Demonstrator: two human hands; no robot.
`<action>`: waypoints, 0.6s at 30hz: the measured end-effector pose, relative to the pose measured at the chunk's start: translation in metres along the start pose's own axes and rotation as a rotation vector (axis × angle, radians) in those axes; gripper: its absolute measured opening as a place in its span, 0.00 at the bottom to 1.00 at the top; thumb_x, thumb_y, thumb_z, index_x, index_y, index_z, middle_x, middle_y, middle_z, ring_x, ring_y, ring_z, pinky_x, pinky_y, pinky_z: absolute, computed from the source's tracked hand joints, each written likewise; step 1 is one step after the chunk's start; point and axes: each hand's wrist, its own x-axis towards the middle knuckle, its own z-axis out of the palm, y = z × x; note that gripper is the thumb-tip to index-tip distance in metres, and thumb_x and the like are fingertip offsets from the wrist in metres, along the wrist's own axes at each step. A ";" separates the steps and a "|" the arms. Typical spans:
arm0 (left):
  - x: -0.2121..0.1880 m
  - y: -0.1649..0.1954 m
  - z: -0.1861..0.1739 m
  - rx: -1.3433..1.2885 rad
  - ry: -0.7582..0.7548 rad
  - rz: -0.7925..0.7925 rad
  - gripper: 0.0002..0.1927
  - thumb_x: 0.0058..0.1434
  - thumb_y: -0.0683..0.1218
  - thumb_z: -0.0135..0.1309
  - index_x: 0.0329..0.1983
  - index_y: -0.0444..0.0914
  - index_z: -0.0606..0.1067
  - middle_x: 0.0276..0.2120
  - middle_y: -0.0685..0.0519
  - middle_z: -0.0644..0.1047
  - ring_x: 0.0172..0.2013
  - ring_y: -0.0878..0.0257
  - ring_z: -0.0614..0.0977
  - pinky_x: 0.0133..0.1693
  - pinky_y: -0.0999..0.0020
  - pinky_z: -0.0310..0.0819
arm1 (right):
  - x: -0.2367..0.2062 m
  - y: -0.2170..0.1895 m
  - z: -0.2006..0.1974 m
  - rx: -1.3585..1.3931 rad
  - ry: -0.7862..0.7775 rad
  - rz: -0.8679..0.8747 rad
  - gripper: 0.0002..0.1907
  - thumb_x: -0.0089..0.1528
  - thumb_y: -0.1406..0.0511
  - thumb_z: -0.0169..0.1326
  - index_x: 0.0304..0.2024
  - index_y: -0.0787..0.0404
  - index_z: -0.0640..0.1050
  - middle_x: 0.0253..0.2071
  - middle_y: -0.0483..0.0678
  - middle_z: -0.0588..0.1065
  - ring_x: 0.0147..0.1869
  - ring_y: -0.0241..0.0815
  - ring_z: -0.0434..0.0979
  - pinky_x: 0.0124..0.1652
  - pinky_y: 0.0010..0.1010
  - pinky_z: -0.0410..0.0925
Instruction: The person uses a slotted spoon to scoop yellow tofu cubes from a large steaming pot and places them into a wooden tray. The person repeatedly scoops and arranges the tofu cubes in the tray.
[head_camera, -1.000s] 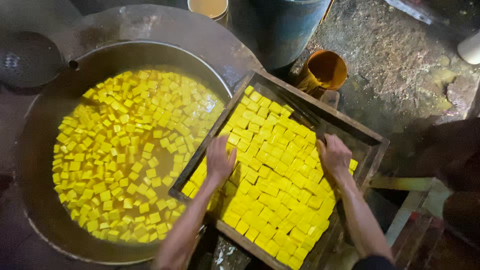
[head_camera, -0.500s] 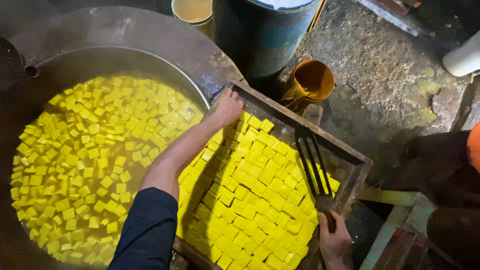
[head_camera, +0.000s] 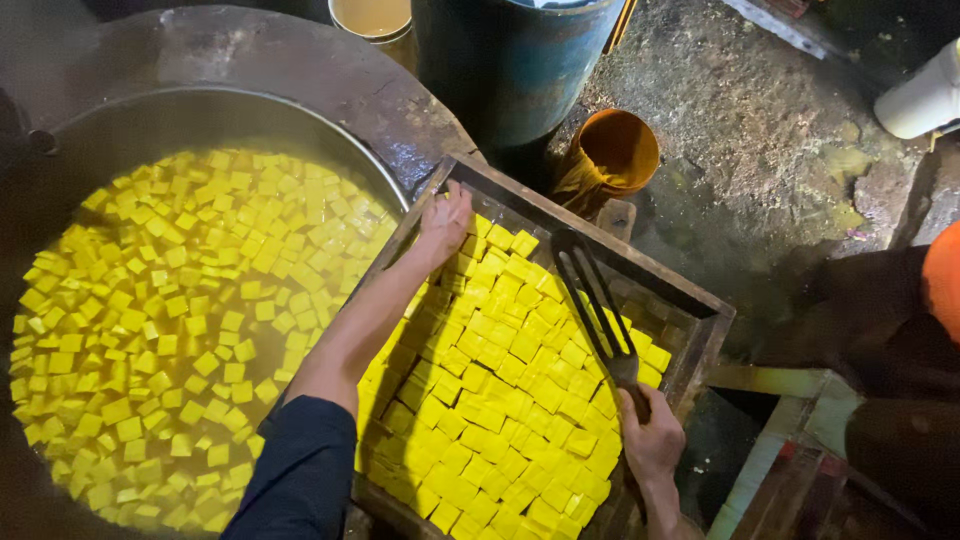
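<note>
Two hands work a wooden tray (head_camera: 700, 300) of yellow cubes (head_camera: 500, 400): left hand (head_camera: 445, 222) spread flat, right hand (head_camera: 652, 437) gripping a slotted metal spatula (head_camera: 592, 290).

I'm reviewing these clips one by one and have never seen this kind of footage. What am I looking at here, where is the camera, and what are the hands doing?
The camera sits on a person's head and looks down at their own bare hands. The left hand rests on yellow cubes at the far corner of a wooden tray. The right hand grips a dark slotted spatula lying over the cubes. Beside the tray, a big round vat holds more cubes floating in yellowish liquid. An orange bucket and a blue barrel stand behind.
</note>
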 end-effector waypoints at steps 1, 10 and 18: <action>-0.003 -0.003 -0.002 -0.080 0.021 -0.036 0.13 0.70 0.40 0.43 0.55 0.33 0.72 0.58 0.35 0.70 0.53 0.41 0.75 0.58 0.45 0.67 | 0.005 -0.001 0.003 -0.020 0.003 -0.055 0.19 0.63 0.57 0.62 0.50 0.62 0.81 0.41 0.54 0.82 0.42 0.48 0.83 0.39 0.37 0.74; -0.116 -0.045 -0.064 -0.347 -0.007 0.006 0.28 0.58 0.40 0.46 0.64 0.37 0.71 0.63 0.40 0.71 0.63 0.43 0.73 0.63 0.53 0.68 | 0.136 -0.033 0.068 -0.377 0.033 -0.630 0.15 0.64 0.56 0.60 0.46 0.59 0.78 0.37 0.48 0.77 0.38 0.46 0.79 0.35 0.36 0.71; -0.419 -0.119 -0.102 -0.307 0.258 -0.505 0.18 0.63 0.46 0.53 0.56 0.38 0.77 0.50 0.42 0.78 0.53 0.43 0.78 0.57 0.51 0.71 | 0.130 -0.061 0.096 -0.247 -0.087 -0.569 0.14 0.65 0.57 0.62 0.44 0.59 0.79 0.35 0.50 0.77 0.33 0.47 0.78 0.33 0.37 0.71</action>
